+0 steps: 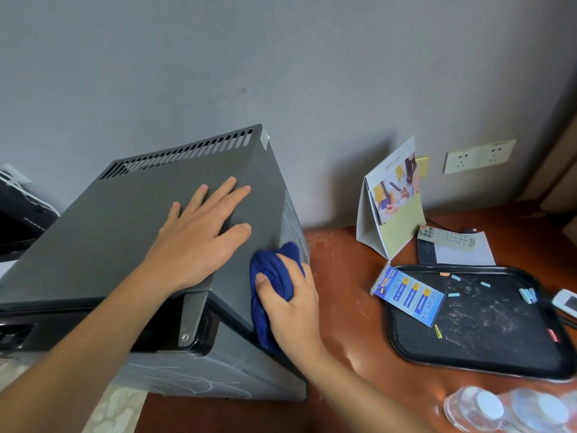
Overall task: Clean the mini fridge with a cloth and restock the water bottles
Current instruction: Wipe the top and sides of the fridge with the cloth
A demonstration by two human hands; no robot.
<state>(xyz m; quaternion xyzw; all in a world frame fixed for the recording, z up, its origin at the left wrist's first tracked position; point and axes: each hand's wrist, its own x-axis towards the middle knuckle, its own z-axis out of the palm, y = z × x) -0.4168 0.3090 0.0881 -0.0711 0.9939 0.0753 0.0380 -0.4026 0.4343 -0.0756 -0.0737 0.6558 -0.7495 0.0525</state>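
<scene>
Nearest: water bottles point(512, 412), caps up, at bench point(343, 307) front edge right of fridge; I read them as staged for restock, not yet loaded.
Right hand point(292, 303): fingers closed round bunched blue cloth point(274, 276), pressed against mini fridge point(125, 232) right side wall, upper edge. Wipe in hand.
Left hand point(199, 232): fingers spread flat, holding nothing, palm on fridge top; likely bracing the box against the push.
Beyond: black tray point(487, 345), card stand point(392, 198).

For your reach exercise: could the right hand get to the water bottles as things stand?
Probably yes, once it drops the blue cloth: the right hand has bare desktop between it and the water bottles.
</scene>
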